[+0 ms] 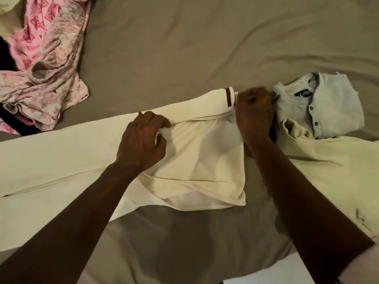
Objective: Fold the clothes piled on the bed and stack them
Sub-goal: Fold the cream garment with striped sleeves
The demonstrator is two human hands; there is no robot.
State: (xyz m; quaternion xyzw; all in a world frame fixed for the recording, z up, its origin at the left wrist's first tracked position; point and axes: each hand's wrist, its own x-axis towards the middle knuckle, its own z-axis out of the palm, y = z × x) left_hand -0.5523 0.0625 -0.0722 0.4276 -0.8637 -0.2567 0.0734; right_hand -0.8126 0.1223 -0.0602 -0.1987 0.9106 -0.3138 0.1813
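Note:
A cream shirt (201, 156) with a dark red stripe on its sleeve cuff lies spread across the bed in front of me, its right part doubled over. My left hand (143, 140) pinches the cloth near the fold's upper edge. My right hand (254, 115) is closed in a fist on the shirt's upper right corner, beside the striped cuff. A folded pale grey button shirt (332, 103) sits at the right, touching my right hand. A pale yellow-green garment (328, 160) lies under my right forearm.
A crumpled pink patterned garment (45, 58) is heaped at the upper left, with something black beneath it. The brown-grey bedsheet (184, 48) stretches across the far side and near me. A white edge shows at the bottom right.

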